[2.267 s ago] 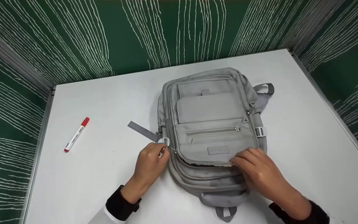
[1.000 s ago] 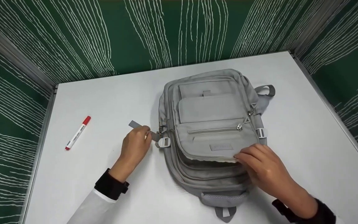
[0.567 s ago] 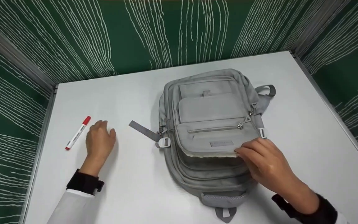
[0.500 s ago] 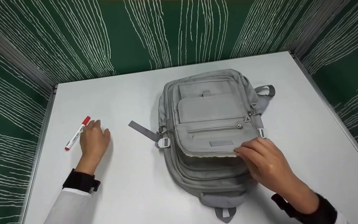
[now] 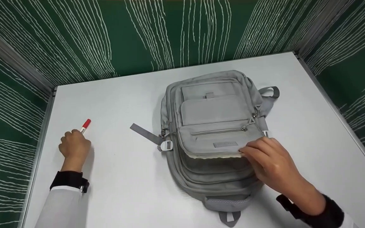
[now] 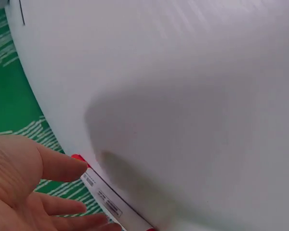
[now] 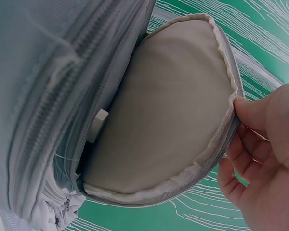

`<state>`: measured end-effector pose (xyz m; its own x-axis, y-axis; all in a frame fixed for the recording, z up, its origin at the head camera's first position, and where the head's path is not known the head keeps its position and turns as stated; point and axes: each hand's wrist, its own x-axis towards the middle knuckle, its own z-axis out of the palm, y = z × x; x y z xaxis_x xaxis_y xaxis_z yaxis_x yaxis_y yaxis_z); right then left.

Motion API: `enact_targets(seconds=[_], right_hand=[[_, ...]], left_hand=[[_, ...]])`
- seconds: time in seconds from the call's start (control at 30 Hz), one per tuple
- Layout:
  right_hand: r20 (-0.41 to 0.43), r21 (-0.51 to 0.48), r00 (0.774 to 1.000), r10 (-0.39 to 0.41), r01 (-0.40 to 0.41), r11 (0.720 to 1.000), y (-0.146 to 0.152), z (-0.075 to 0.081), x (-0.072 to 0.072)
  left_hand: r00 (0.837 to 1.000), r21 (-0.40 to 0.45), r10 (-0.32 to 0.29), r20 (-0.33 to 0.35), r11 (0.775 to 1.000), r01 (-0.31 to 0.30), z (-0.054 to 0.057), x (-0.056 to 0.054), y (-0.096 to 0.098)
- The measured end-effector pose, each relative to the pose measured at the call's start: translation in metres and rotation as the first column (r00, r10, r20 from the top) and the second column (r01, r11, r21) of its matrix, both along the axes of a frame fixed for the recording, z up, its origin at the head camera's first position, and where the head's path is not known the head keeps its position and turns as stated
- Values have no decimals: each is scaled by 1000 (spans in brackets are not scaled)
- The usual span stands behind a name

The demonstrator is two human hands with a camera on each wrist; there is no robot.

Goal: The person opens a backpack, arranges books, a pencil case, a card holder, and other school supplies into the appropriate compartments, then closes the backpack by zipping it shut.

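Observation:
A grey backpack (image 5: pixel 215 110) lies on the white table, its front pocket unzipped. My right hand (image 5: pixel 271 164) pinches the edge of the front pocket flap (image 5: pixel 208 139) between thumb and fingers and holds it raised. In the right wrist view the flap's pale lining (image 7: pixel 168 106) shows. My left hand (image 5: pixel 74 145) is over a red-and-white marker (image 5: pixel 86 124) at the table's left side, covering most of it in the head view. Seen from the left wrist, the thumb and fairly straight fingers lie at the marker (image 6: pixel 108 199) without closing round it.
A loose grey strap (image 5: pixel 146 133) with a white buckle (image 5: pixel 167 145) sticks out left from the backpack. A small whitish piece (image 7: pixel 97 125) shows inside the pocket. Green walls (image 5: pixel 138 34) with white lines border the white table (image 5: pixel 119 104).
My left hand has left the pocket's zipper side and moved left, past the strap, to the marker. My right hand has lifted the flap higher, so the pocket gapes wider.

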<state>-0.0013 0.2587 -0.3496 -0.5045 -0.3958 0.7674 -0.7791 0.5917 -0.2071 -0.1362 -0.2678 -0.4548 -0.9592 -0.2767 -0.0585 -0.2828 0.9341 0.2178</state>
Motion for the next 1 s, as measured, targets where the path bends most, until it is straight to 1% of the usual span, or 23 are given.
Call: enact_targets(seconds=[0.13,0.27,0.37,0.43,0.5,0.57,0.63,0.73,0.83,0.9,0.93,1.0], right_hand=[[0,-3,1000,0,0,1000,0,0,0],[-12,-14,1000,5,-5,1000,0,-1,-1],[-16,-20,1000,4,-5,1000,0,-1,-2],[-17,-23,1000,2,-2,1000,0,0,-2],[-17,-26,1000,0,-1,1000,-1,1,-3],[-15,-26,1000,-5,5,1000,-1,2,-3],[-11,-28,1000,-11,11,1000,-2,4,-4],[-8,-30,1000,-20,20,999,-2,5,-5],[-4,-31,1000,-25,25,999,-2,6,-5],[1,-28,1000,-29,29,999,-2,7,-5],[3,-26,1000,-30,30,999,-2,7,-5],[6,-24,999,-32,32,999,-2,7,-6]], left_hand=[[1000,12,7,21,1000,-7,-2,2,-12],[1000,40,9,7,999,-9,-4,4,-19],[1000,57,9,-10,998,-9,-7,5,-20],[999,65,10,-36,998,-8,-9,6,-17],[997,63,5,-77,998,0,-11,6,-12],[992,64,-14,-122,998,21,-12,8,-2],[984,58,-42,-172,997,53,-14,9,10],[966,69,-89,-241,992,108,-13,13,31],[941,85,-139,-307,981,173,-10,19,55],[916,95,-181,-357,969,229,-6,25,70],[901,106,-205,-383,959,263,-5,28,78],[866,128,-255,-430,932,338,-2,33,92]])
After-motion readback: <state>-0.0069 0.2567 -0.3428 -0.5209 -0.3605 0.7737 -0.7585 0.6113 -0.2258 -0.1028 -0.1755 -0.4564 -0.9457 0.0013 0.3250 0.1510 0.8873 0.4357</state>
